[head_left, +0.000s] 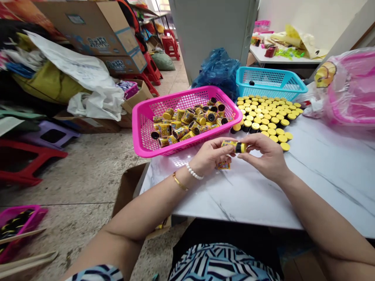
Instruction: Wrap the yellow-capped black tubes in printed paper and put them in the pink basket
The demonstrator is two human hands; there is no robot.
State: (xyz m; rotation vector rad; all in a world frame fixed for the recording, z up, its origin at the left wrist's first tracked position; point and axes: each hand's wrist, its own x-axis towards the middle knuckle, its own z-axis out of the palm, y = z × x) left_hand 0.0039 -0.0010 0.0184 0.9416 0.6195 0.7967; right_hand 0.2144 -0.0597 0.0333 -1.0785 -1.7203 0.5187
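Between both hands, above the marbled table (254,191), a small yellow-and-black cylinder (233,146) with a printed label lies on its side. My left hand (213,154) has its fingers closed round the labelled end. At the other end, where there is a black band and a yellow cap, my right hand (265,154) pinches with thumb and fingers. Just under my left fingers a small printed label (223,165) rests on the table. Behind my hands stands a pink basket (140,132) heaped with similar labelled cylinders (183,130). To its right, many yellow-capped black cylinders (272,121) stand upright in rows.
A blue basket (272,91) with a small black piece sits behind the rows, beside a crumpled blue bag (218,72). Pink plastic-wrapped baskets (354,89) are at the right edge. Cardboard boxes (88,35) and stools (32,160) stand at left.
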